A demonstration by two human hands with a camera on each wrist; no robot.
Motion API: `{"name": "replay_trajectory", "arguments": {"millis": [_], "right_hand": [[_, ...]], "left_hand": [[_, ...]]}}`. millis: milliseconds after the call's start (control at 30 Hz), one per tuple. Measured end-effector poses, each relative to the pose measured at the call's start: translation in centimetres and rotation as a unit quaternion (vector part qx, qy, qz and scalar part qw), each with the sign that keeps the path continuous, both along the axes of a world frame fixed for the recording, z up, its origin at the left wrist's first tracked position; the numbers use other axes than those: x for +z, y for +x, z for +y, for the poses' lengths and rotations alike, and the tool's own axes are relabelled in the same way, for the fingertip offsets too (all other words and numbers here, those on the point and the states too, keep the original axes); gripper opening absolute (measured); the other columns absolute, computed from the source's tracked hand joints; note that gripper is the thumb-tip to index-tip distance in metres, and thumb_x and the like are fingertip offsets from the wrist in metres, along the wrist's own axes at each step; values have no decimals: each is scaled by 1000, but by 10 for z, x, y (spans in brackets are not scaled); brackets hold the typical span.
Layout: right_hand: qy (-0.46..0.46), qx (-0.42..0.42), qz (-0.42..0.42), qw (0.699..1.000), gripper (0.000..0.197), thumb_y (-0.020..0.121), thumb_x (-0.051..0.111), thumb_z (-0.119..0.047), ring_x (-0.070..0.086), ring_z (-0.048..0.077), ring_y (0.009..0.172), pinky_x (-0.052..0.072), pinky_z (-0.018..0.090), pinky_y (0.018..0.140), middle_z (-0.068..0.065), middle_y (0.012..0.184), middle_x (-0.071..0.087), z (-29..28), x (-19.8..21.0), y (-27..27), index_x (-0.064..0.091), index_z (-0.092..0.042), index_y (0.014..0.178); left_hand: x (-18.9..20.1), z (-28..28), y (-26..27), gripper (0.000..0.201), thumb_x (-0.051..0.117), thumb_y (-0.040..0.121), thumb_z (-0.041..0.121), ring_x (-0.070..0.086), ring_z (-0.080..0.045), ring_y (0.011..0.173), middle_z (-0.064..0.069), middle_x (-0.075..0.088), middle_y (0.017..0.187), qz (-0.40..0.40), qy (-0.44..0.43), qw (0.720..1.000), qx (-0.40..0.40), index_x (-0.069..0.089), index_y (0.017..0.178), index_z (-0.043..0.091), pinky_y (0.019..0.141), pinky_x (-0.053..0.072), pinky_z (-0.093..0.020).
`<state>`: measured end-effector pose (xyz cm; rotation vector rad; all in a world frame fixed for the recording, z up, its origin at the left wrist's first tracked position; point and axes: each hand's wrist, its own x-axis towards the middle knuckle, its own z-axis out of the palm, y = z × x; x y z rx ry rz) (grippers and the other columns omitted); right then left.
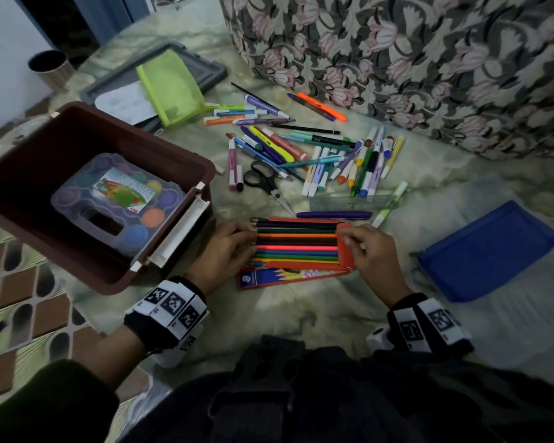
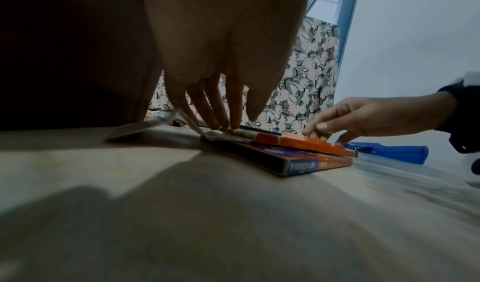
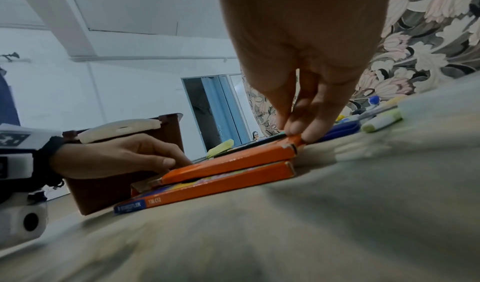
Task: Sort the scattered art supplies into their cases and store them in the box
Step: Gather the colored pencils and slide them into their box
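Note:
An open orange pencil case (image 1: 296, 243) filled with coloured pencils lies on the bed in front of me, on top of its printed sleeve (image 1: 288, 276). My left hand (image 1: 237, 244) rests its straight fingers on the pencil tips at the case's left end; the left wrist view shows these fingertips (image 2: 233, 125) touching the ends. My right hand (image 1: 362, 247) pinches the orange end flap (image 3: 294, 141) at the right end. A brown storage box (image 1: 45, 161) stands to the left with a round paint set (image 1: 119, 199) inside.
Behind the case lie several loose pens and markers (image 1: 301, 145), black scissors (image 1: 266, 182), a clear ruler (image 1: 349, 203) and a purple pen (image 1: 333, 214). A green mesh pouch (image 1: 170, 87) lies on a grey lid (image 1: 211, 71). A blue pouch (image 1: 486, 251) lies to the right.

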<state>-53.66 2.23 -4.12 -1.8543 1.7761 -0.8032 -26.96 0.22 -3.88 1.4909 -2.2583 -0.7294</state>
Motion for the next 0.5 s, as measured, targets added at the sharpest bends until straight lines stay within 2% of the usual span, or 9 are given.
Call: {"name": "replay_trajectory", "arguments": {"millis": [33,100,167,200,267,333,400,500], "right_hand": [[10,5,-4,1000,21,82,59,7,61,27,82,41,22,74,15,91,67,0,1,0,71,-3,96],[19,3,-23,1000,25,74,64,10,56,18,74,37,7,68,12,88,65,0,2,1,71,-4,94],[17,-14,-47,999,29,70,70,9,51,10,72,33,-4,67,7,92,58,1,4,-1,71,-5,96],[17,-25,-58,998,32,68,72,7,51,8,73,33,-6,67,5,94,55,1,4,-3,70,-5,98],[31,-44,-60,997,38,67,75,3,53,12,78,35,0,69,7,98,54,-1,2,-6,67,-7,103],[66,-45,-60,995,41,68,76,0,57,20,81,41,13,72,12,105,56,-3,0,-7,65,-8,107],[89,-36,-80,992,43,70,76,-1,58,21,79,44,10,66,15,111,57,-5,-2,-8,65,-8,111],[83,-35,-80,993,45,68,78,-3,60,22,79,46,12,68,16,110,59,-7,-3,-10,65,-8,111]], "left_hand": [[0,-1,0,25,63,85,10,53,-30,107,-17,57,110,-6,-4,1000,4,65,107,-2,93,35,-23],[1,-4,-2,32,68,82,20,50,-29,108,-16,54,113,-15,-9,1000,17,62,107,1,93,35,-27],[2,-6,-7,53,72,77,34,43,-25,115,-13,48,122,-26,7,999,16,55,118,6,97,31,-28],[3,-7,-11,65,73,74,42,39,-24,120,-11,44,128,-36,11,999,-1,50,125,9,101,29,-28],[3,-10,-20,86,71,69,54,30,-22,130,-7,34,141,-70,16,996,-53,36,138,16,109,26,-35],[2,-15,-31,100,70,65,60,18,-18,138,-2,22,150,-102,30,990,-98,23,144,20,113,19,-41],[0,-20,-42,108,68,64,64,11,-15,141,1,16,153,-137,40,982,-123,15,147,20,115,11,-39],[-3,-26,-54,107,66,65,66,20,-18,139,0,22,152,-165,34,976,-139,16,147,19,113,10,-35]]}}
